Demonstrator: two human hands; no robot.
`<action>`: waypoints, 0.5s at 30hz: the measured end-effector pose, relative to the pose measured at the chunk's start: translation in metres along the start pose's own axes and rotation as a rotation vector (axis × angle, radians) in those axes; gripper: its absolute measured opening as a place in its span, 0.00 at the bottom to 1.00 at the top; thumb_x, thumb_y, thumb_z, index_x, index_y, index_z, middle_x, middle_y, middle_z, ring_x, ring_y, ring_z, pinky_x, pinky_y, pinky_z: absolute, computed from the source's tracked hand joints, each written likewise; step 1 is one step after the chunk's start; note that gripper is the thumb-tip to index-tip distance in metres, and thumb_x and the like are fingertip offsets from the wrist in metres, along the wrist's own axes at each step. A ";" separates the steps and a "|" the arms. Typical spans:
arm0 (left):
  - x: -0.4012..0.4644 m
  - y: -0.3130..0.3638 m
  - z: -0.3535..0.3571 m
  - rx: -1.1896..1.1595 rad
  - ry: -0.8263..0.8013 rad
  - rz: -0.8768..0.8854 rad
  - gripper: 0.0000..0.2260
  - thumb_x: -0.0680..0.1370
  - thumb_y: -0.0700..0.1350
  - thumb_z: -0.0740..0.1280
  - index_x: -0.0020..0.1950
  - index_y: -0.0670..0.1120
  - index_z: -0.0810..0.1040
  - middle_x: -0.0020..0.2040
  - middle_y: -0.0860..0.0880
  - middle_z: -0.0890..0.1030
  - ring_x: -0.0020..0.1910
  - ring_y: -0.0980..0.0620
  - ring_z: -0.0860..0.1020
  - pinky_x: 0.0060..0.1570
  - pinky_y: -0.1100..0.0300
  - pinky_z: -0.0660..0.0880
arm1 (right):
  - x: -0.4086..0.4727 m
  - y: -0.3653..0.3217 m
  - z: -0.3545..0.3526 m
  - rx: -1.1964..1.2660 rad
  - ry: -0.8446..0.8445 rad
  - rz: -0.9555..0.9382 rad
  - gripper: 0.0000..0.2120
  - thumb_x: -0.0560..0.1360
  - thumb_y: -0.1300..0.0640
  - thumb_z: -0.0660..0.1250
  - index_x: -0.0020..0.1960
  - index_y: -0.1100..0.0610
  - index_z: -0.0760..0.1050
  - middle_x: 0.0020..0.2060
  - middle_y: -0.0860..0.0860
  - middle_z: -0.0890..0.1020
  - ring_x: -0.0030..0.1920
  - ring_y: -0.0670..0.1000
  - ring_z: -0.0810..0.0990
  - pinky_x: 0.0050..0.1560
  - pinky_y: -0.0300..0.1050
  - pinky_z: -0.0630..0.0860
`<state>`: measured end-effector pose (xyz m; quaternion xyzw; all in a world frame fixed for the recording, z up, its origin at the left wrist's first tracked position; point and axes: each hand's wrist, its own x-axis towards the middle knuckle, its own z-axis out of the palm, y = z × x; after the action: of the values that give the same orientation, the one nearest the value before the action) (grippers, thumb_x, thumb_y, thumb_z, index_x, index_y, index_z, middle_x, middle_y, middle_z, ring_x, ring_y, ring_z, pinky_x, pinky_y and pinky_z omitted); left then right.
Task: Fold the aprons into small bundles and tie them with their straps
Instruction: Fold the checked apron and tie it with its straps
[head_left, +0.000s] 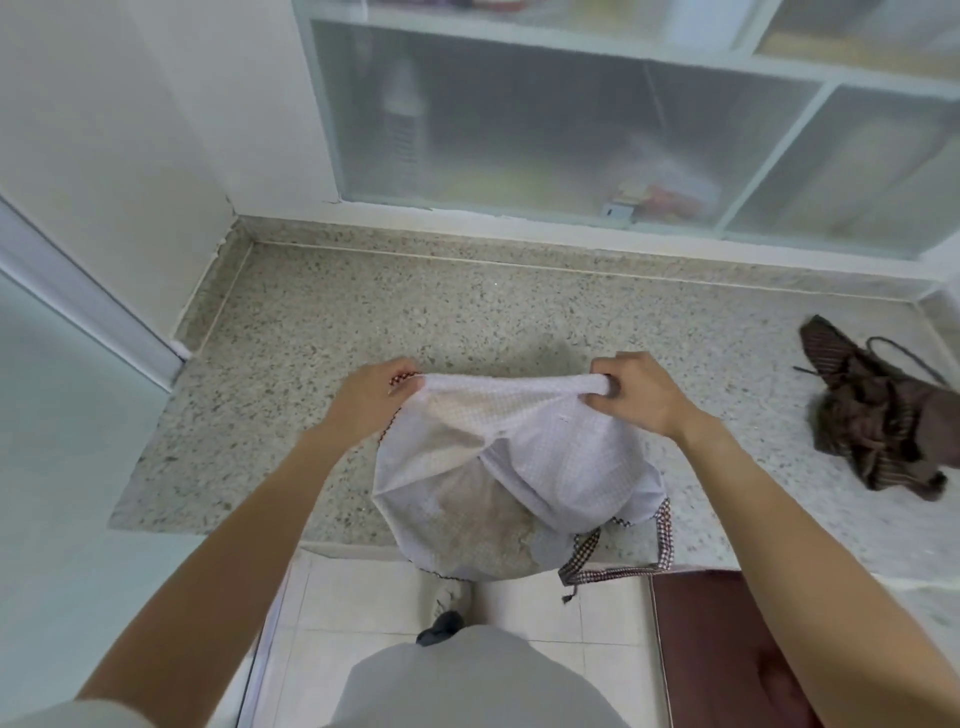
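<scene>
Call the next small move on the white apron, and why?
Probably lower the white apron flat onto the stone counter before any fold. The left hand and right hand grip its top edge, stretched between them, while the body hangs bunched over the counter's front edge and the checked strap dangles loose. The brown apron lies crumpled, untouched, at the right.

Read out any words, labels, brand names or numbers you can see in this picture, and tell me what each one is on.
No text can be read anywhere in this view.
White apron, gripped by the left hand and right hand: no print visible.
Brown striped apron on the countertop: no print visible.
Red and yellow packets and bottle behind the frosted cabinet doors: any print is too blurred to read.
</scene>
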<state>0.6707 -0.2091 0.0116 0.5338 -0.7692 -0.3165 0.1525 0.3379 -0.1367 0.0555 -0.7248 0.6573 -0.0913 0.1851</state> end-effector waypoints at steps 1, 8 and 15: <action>-0.001 0.009 0.000 0.005 0.061 -0.011 0.07 0.79 0.50 0.62 0.49 0.48 0.77 0.40 0.50 0.79 0.39 0.50 0.77 0.38 0.59 0.68 | -0.009 0.005 -0.002 -0.169 0.022 -0.028 0.09 0.73 0.52 0.68 0.44 0.57 0.74 0.29 0.48 0.72 0.42 0.55 0.75 0.47 0.44 0.63; -0.003 0.053 -0.017 0.205 0.169 0.165 0.08 0.77 0.53 0.65 0.47 0.50 0.81 0.35 0.51 0.81 0.34 0.51 0.78 0.31 0.62 0.70 | -0.035 0.022 -0.027 -0.579 -0.075 0.152 0.09 0.76 0.46 0.58 0.40 0.48 0.69 0.40 0.50 0.78 0.55 0.53 0.71 0.53 0.47 0.60; -0.015 0.071 -0.052 0.375 0.320 0.179 0.10 0.76 0.54 0.66 0.47 0.49 0.81 0.36 0.48 0.83 0.36 0.46 0.81 0.35 0.56 0.76 | -0.055 0.022 -0.055 0.062 0.137 0.258 0.14 0.74 0.51 0.64 0.33 0.55 0.67 0.30 0.50 0.74 0.37 0.51 0.73 0.41 0.45 0.65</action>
<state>0.6547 -0.1954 0.0985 0.5259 -0.8246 -0.0652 0.1978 0.2902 -0.0921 0.1035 -0.6204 0.7528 -0.1365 0.1723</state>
